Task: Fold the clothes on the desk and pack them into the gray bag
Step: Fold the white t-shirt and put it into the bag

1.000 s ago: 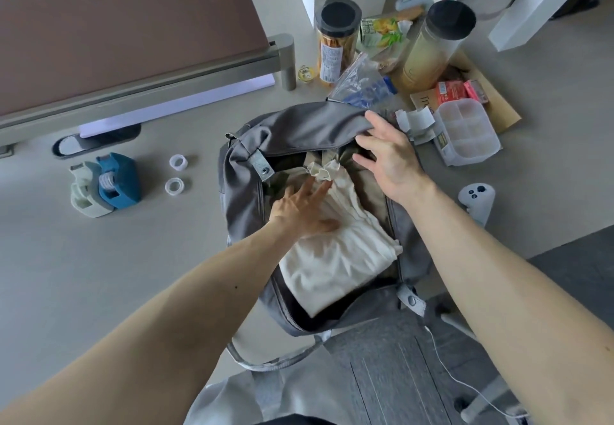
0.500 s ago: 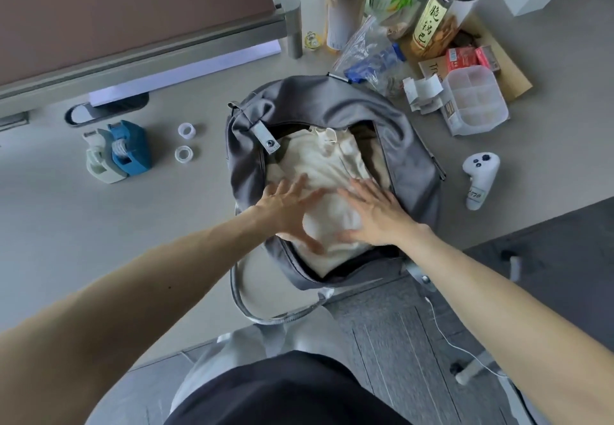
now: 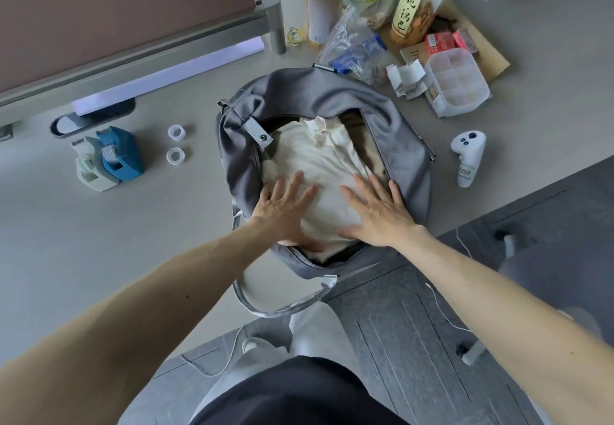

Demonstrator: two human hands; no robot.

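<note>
The gray bag [image 3: 309,92] lies unzipped at the desk's near edge, one strap hanging over the edge. Inside it sits a folded cream garment [image 3: 319,162], its collar toward the far end; a darker olive cloth shows beneath at the sides. My left hand [image 3: 285,212] lies flat, fingers spread, on the garment's near left part. My right hand [image 3: 378,212] lies flat beside it on the near right part, by the bag's zipper edge. Neither hand grips anything.
Left of the bag stand tape dispensers [image 3: 109,158] and two tape rolls [image 3: 176,144]. Behind it are jars [image 3: 415,6], plastic bags and a clear compartment box [image 3: 455,82]. A white controller [image 3: 466,162] lies right of the bag. A monitor stand [image 3: 139,55] spans the back left.
My right hand left the bag's far flap and came down flat onto the garment beside my left hand. The garment now sits deeper in the bag.
</note>
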